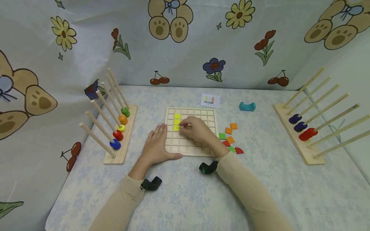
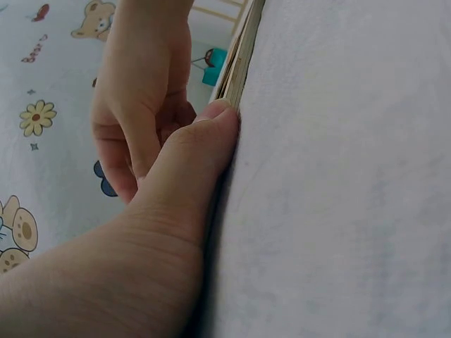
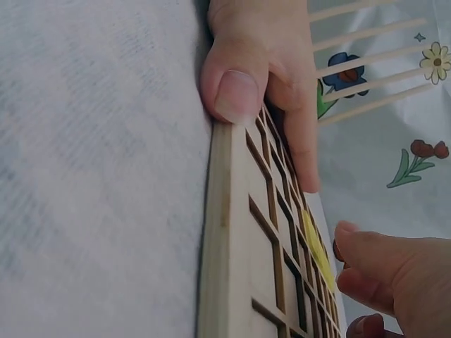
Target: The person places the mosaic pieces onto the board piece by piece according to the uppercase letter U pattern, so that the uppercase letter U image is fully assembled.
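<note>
A square wooden grid board (image 1: 194, 154) lies flat on the table, with a column of yellow tiles (image 1: 177, 116) in its left part. My left hand (image 1: 154, 147) rests against the board's left side, fingers straight, with its thumb along the front edge. In the left wrist view, that thumb (image 2: 204, 141) touches the board's edge. Over the board my right hand (image 1: 198, 130) is bent, its fingertips beside the lower yellow tile. From the right wrist, its fingertips (image 3: 347, 231) appear apart, and I see nothing held between them. The palm side is hidden from the head view.
Loose orange tiles (image 1: 230, 140), green tiles (image 1: 222, 136) and red pieces (image 1: 239, 150) lie right of the board. Behind it are a pattern card (image 1: 210, 100) and a teal block (image 1: 247, 106). Peg racks with rings stand at left (image 1: 130, 128) and right (image 1: 299, 134).
</note>
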A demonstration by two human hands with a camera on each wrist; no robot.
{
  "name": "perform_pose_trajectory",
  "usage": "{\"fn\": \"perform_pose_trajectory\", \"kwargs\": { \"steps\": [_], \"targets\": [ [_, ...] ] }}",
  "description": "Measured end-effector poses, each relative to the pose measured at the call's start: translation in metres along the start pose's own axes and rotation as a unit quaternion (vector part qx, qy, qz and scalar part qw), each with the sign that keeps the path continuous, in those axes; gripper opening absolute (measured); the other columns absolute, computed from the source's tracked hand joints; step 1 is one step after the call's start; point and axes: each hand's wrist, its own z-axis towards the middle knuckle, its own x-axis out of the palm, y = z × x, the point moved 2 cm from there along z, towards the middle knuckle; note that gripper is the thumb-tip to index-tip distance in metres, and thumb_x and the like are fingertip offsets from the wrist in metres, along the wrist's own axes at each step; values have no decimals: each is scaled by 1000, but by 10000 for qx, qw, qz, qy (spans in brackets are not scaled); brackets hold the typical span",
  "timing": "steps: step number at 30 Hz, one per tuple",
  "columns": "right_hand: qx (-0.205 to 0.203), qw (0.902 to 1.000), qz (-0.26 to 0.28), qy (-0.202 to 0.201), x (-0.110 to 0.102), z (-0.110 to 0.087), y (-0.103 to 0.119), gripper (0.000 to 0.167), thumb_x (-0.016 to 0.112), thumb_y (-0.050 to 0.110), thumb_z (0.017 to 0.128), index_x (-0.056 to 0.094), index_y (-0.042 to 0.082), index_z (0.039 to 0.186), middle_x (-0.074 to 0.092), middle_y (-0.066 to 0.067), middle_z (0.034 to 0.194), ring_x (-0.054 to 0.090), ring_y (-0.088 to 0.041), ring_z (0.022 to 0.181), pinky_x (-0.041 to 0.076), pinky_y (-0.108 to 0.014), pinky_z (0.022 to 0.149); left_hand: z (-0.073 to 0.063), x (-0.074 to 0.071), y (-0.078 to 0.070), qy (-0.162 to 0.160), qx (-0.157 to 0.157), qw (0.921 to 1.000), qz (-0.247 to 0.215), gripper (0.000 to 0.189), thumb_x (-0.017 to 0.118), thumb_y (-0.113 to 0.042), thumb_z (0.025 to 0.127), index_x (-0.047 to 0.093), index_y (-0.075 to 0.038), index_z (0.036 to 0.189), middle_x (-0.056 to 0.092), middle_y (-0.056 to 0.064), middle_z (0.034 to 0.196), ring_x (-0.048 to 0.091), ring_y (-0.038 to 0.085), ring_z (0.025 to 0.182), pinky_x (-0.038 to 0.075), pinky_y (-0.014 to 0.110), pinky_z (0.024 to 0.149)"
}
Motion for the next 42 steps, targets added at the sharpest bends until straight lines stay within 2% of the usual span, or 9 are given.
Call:
{"fn": "perform_pose_trajectory", "kwargs": {
  "steps": [4,11,17,19,25,32,36,42],
  "targets": [
    [33,10000,-62,-68,-16,-14,-9,27,68,31,95,70,15,117,66,2,101,58,-17,90,49,-33,81,0,0,-1,10,-21,10000,14,151,58,-96,55,-2,-5,159,-1,11,168,-3,24,157,1,48,126],
    [243,9995,-214,50,-48,-45,-30,29,68,30,95,69,14,119,65,-1,104,50,-20,69,46,-32,63,0,-1,-2,12,1,10000,31,148,64,-91,58,-1,-4,159,0,11,168,-2,25,157,2,49,126],
    [332,9989,-316,109,-67,-71,-50,26,69,27,94,70,14,116,64,-3,104,52,-21,74,47,-31,62,0,-2,-2,24,26,10000,35,147,68,-87,59,0,-3,159,0,12,168,-2,25,157,2,49,126],
    [335,9986,-402,110,-71,-78,-55,24,70,26,94,71,14,115,65,-3,104,52,-21,79,48,-31,65,0,-2,-2,10,33,10000,37,147,68,-87,59,0,-3,159,1,12,168,-1,25,157,2,50,126],
    [323,9976,-547,276,-80,-97,-70,21,73,22,91,73,14,110,68,-3,106,55,-18,88,49,-33,77,0,0,-1,10,45,10000,51,147,66,-89,59,0,-4,159,0,11,168,-2,24,157,2,49,126],
    [601,9953,-558,520,-83,-113,-80,18,76,21,88,73,19,105,67,0,100,49,-18,76,45,-29,63,1,0,-1,30,10,10000,24,149,66,-90,58,-2,-4,159,0,11,168,-3,23,157,1,49,126],
    [774,9935,-540,629,-83,-116,-82,18,76,20,88,74,21,106,66,0,103,49,-18,78,45,-28,62,2,0,-1,58,-21,10000,47,150,65,-91,57,-2,-4,159,-1,11,168,-3,23,157,1,48,126],
    [737,9930,-630,675,-81,-116,-81,17,76,19,88,74,20,106,66,-1,104,51,-18,81,46,-29,66,2,0,-2,50,-19,10000,38,150,65,-91,57,-1,-4,159,0,11,168,-3,23,157,1,48,126]
  ]
}}
